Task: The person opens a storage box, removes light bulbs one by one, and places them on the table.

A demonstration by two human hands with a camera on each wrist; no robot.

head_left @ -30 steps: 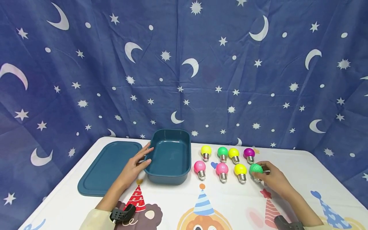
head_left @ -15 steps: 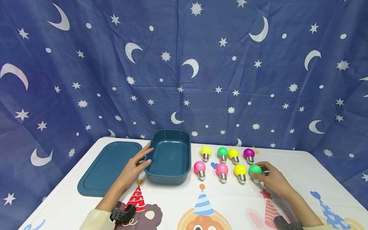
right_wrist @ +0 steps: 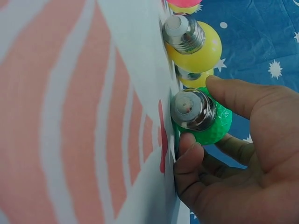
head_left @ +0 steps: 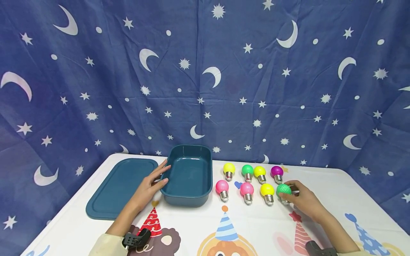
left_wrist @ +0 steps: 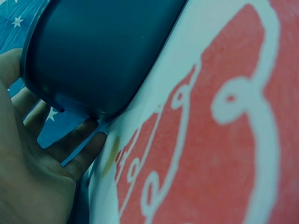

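My right hand (head_left: 302,199) holds a green light bulb (head_left: 283,190) with a textured globe, at the right end of the front row. In the right wrist view, the thumb lies on one side of that globe and curled fingers on the other; the metal base (right_wrist: 191,109) points toward the camera. My left hand (head_left: 148,186) rests against the left side of a dark teal box (head_left: 187,201), its fingers fairly straight at the rim. The left wrist view has the fingertips touching the outer wall of the box.
Several bulbs lie left of my right hand, including a yellow bulb (head_left: 267,190), a pink bulb (head_left: 246,189) and a purple bulb (head_left: 277,171). A flat teal lid (head_left: 123,188) lies left of the box. A starry blue curtain (head_left: 237,85) hangs behind the table (head_left: 256,227).
The green bulb and right hand have shifted very slightly left, toward the yellow bulb. The left hand and box keep their places.
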